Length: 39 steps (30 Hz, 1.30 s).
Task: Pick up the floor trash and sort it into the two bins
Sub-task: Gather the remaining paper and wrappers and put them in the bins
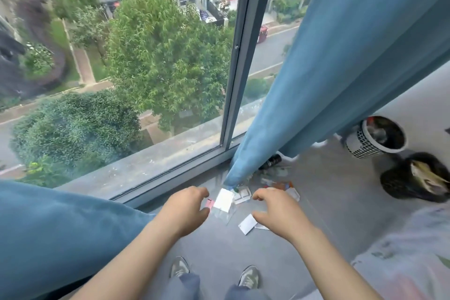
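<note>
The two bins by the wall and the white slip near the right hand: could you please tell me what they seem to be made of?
White bin: likely moulded plastic, matt, its wall pierced with regular holes. Black bin: dark, too blurred to tell mesh from liner. White slip: thin paper or card, flat, matt, sharp-edged.

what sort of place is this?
Probably an upper-floor residential room: low window overlooking treetops and a street, blue curtain, white bin and black bin on the floor.

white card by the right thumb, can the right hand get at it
Probably yes: the white card lies flat on the floor just beside the right hand, with nothing on top of it.
</note>
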Tool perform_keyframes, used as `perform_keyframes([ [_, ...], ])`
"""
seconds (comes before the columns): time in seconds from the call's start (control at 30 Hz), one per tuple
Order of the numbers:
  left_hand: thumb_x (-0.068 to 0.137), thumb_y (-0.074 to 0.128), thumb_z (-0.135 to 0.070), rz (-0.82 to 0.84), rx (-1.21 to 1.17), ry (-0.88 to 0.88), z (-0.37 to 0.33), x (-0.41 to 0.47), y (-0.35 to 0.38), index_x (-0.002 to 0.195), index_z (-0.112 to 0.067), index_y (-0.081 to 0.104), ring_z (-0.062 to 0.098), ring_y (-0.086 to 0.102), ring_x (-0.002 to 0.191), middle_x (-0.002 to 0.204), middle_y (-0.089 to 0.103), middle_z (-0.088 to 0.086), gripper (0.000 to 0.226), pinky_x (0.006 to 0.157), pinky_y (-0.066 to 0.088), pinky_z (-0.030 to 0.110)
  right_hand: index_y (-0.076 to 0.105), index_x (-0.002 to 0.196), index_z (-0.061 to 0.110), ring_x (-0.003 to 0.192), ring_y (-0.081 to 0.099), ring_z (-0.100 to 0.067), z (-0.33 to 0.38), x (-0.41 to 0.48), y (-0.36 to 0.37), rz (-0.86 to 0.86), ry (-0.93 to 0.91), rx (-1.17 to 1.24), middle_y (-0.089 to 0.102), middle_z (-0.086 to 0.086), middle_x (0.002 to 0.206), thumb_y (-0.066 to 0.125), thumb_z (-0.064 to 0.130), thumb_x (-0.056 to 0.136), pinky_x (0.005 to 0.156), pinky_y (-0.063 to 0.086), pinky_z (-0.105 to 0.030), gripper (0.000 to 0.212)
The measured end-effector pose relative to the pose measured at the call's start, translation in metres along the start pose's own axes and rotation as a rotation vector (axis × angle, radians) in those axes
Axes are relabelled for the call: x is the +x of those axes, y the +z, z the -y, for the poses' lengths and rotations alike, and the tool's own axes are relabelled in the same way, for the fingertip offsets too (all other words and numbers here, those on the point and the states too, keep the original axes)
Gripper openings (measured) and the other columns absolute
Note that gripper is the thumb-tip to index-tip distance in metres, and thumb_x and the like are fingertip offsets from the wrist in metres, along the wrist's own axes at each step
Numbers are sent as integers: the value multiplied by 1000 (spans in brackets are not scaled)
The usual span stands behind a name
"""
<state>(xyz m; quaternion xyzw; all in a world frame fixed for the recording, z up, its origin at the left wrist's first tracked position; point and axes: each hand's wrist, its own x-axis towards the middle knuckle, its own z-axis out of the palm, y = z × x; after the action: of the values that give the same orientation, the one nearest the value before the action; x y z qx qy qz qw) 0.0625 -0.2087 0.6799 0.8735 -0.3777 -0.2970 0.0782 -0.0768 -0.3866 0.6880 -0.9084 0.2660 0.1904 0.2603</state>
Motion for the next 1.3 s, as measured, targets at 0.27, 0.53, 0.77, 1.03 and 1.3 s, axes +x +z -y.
perform_keyframes([
  [0.27, 93, 46, -31, 74, 41, -31, 33, 82, 108, 127, -23, 52, 19, 55, 115, 125, 59, -3, 36, 92, 44, 28, 60, 119, 22, 111, 56, -19, -76, 70, 90, 61, 42, -23, 60, 3, 123, 60, 24, 81, 87, 46, -30, 38],
  [0.53, 88, 48, -24, 170, 65, -77, 81, 189, 247, 116, -19, 55, 24, 58, 106, 115, 61, 0, 29, 87, 49, 31, 57, 124, 24, 115, 57, -20, -156, 177, 211, 97, 68, -64, 59, 2, 127, 58, 26, 84, 92, 47, -31, 40],
  [0.77, 90, 46, -23, 181, 113, -74, 139, 285, 353, 119, -18, 55, 24, 59, 107, 119, 60, 1, 31, 86, 49, 32, 58, 124, 21, 111, 57, -23, -211, 284, 321, 115, 8, -144, 59, -2, 125, 57, 22, 85, 87, 48, -31, 38],
  [1.03, 92, 46, -23, 166, 316, 57, 193, 384, 450, 127, -14, 51, 26, 56, 111, 124, 57, 5, 36, 88, 48, 32, 58, 121, 17, 110, 56, -27, -259, 385, 422, 104, -98, -294, 58, -5, 122, 55, 20, 86, 83, 46, -33, 35],
  [1.3, 93, 47, -30, 157, 381, 114, 237, 429, 518, 132, -16, 48, 25, 55, 114, 129, 55, 3, 41, 90, 48, 32, 58, 118, 17, 107, 55, -28, -279, 420, 493, 100, -226, -383, 59, -5, 115, 54, 20, 83, 86, 48, -36, 34],
])
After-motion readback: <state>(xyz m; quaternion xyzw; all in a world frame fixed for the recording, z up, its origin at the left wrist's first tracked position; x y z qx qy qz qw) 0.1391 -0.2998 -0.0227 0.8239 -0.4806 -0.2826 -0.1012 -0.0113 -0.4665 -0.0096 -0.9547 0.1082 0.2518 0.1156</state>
